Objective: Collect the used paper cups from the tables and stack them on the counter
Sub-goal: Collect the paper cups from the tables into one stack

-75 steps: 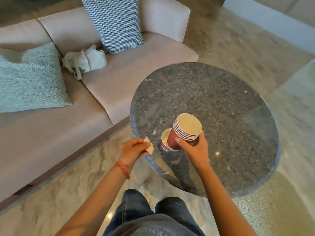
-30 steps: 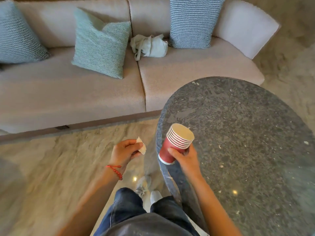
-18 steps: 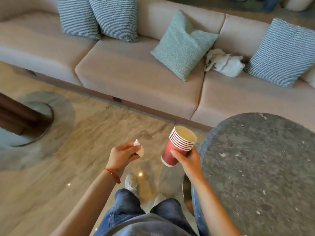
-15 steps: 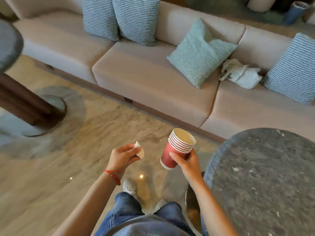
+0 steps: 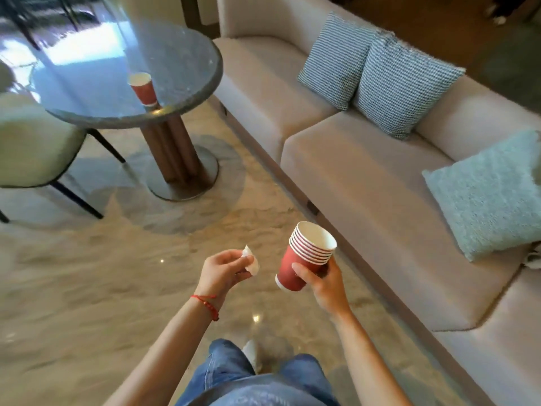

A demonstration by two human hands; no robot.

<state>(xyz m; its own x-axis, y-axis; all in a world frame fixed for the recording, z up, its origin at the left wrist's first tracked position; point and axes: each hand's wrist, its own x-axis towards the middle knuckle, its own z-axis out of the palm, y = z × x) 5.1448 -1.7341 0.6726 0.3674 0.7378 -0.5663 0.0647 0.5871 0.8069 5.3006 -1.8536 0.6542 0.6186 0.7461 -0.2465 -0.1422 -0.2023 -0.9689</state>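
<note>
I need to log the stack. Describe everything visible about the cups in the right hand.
The cup stack is several nested red paper cups, with white rolled rims banded near the top and a pale, seemingly empty inside. It tilts, mouth up and to the right, above the floor. The right hand grips its lower wall from below; nothing else touches it.

**Paper, stone and cloth**

Matt red paper cups [image 5: 304, 259] with pale, plain insides; a crumpled white tissue [image 5: 251, 260], soft and creased. The floor [image 5: 87, 273] gleams like polished marble. The far table [image 5: 181, 63] shows a glossy speckled stone top on a ribbed wooden post. The sofa [image 5: 366, 177] is matt woven cloth; the cushions [image 5: 483, 194] are nubbly.
</note>
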